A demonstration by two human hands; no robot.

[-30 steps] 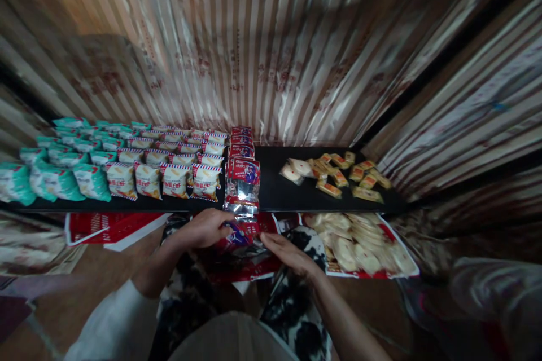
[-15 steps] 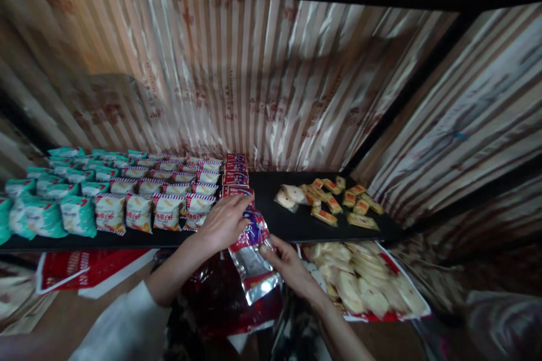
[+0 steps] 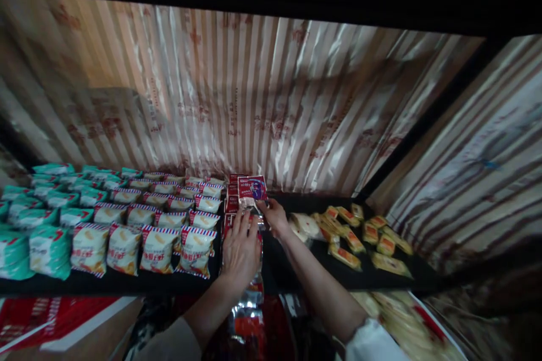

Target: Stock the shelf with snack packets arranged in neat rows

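A red and purple snack packet (image 3: 253,188) stands up over a row of similar red packets (image 3: 231,203) on the black shelf. My right hand (image 3: 275,218) pinches the packet's lower right side between thumb and fingers. Just below it lies my left hand (image 3: 241,248), back up and fingers stretched forward, their tips at the packet's silvery lower end. Beneath the left hand, red packets are partly hidden. Shiny silver and red packaging (image 3: 248,316) shows below the shelf edge between my forearms.
White snack bags with striped edges (image 3: 159,249) stand in rows on the left, with turquoise bags (image 3: 49,251) beyond them. Small yellow packets (image 3: 348,256) and pale round packs (image 3: 305,227) lie right. Striped sheeting (image 3: 271,107) backs the black shelf (image 3: 292,271).
Both hands have moved forward over the shelf. The red and purple packet has gone from the front edge toward the back of the row. My view has shifted slightly.
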